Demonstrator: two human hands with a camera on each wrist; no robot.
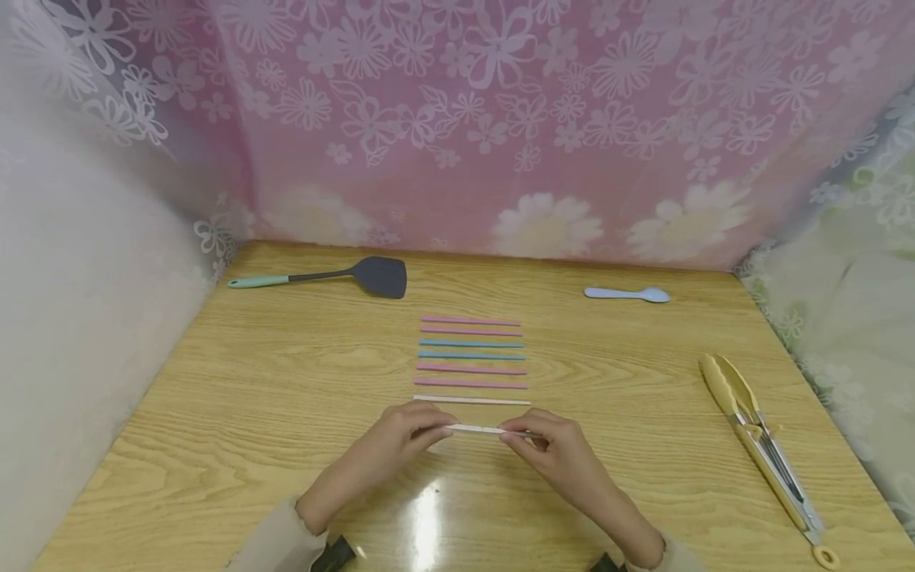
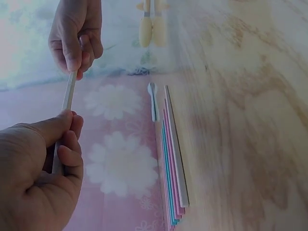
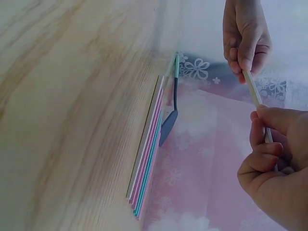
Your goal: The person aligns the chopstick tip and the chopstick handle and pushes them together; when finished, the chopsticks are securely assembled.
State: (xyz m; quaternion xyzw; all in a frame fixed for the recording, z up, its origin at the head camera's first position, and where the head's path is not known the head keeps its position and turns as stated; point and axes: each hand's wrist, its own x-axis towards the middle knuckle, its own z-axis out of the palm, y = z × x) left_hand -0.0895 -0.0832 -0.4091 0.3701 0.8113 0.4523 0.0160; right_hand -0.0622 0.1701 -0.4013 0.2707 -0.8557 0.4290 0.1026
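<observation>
A white chopstick (image 1: 475,429) is held level between both hands, close to the near side of the chopstick row. My left hand (image 1: 403,433) pinches one end between thumb and fingers. The other end is gripped by my right hand (image 1: 561,445), with a bit of the stick showing inside its fingers. In the left wrist view, the held chopstick (image 2: 69,91) stretches from one hand to the other, its ends covered by the fingers. Just beyond the hands, a second white chopstick (image 1: 472,400) lies on the table, parallel to pink chopsticks (image 1: 472,384) and blue chopsticks (image 1: 472,357).
A dark spatula with a green handle (image 1: 379,276) lies at the back left of the wooden table (image 1: 286,397). At the back right is a pale blue spoon (image 1: 629,295). Yellow-tipped tongs (image 1: 765,453) lie along the right side. Floral cloth (image 1: 486,159) hangs behind.
</observation>
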